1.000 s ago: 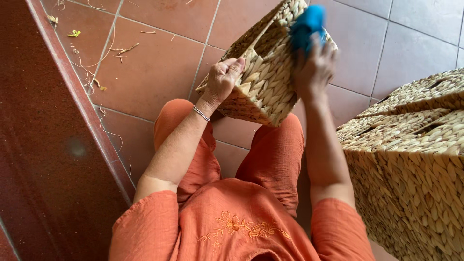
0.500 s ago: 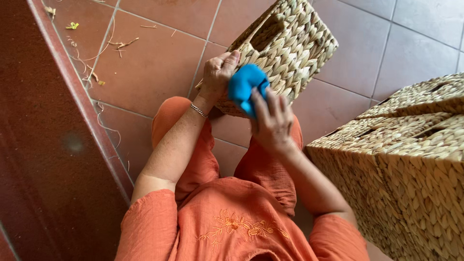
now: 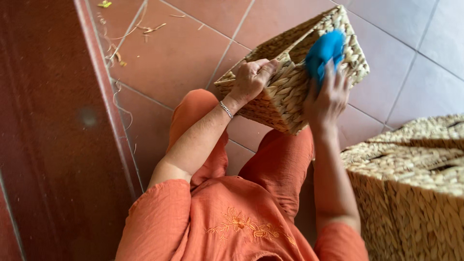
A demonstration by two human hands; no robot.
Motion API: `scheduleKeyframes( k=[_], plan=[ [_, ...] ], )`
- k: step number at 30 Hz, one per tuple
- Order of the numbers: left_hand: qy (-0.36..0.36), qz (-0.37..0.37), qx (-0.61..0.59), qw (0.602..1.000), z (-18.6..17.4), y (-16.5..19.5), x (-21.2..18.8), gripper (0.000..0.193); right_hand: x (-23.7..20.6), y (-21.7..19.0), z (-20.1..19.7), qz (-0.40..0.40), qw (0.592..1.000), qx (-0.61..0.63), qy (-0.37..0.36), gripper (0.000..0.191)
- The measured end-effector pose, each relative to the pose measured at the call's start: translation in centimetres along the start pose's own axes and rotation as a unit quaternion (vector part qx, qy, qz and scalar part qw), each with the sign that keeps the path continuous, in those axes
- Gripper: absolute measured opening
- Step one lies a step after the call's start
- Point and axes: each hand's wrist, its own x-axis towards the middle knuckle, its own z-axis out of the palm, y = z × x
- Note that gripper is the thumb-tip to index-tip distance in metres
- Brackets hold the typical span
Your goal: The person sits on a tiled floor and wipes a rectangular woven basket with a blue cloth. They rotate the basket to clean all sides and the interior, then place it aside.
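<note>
My left hand (image 3: 250, 79) grips the rim of the woven basket (image 3: 295, 82), holding it tilted above my knees over the tiled floor (image 3: 183, 58). My right hand (image 3: 328, 99) is closed on a blue cloth (image 3: 325, 50), pressing it against the basket's side. Another woven basket (image 3: 411, 183) stands just to my right

Head view, steeply downward, close

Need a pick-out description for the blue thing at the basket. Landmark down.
Start at the orange-clad knees over the terracotta tile floor: above them the left hand grips a tilted woven basket. The blue cloth sits under the right hand, pressed on the basket's side. It is the only bright blue, soft thing among straw-coloured weave.
</note>
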Motion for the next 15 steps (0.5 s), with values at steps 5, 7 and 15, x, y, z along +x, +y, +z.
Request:
scheduleKeyframes(
  k=[5, 7, 15],
  plan=[
    [0.002, -0.053, -0.020, 0.998, -0.4, -0.8, 0.9, 0.049, -5.4, -8.6, -2.3, -0.124, 0.991, 0.041, -0.009, 0.048],
    [-0.005, -0.035, 0.002, 0.999, -0.1, -1.3, 1.0, 0.051, -5.1, -7.4, -1.2, -0.118, 0.991, 0.068, 0.002, 0.049],
    [-0.049, 0.000, 0.030, 0.998, 1.7, -2.9, 0.2, 0.075, 6.0, 8.1, 4.9, 0.090, 0.993, -0.074, 0.035, 0.052]
  ],
)
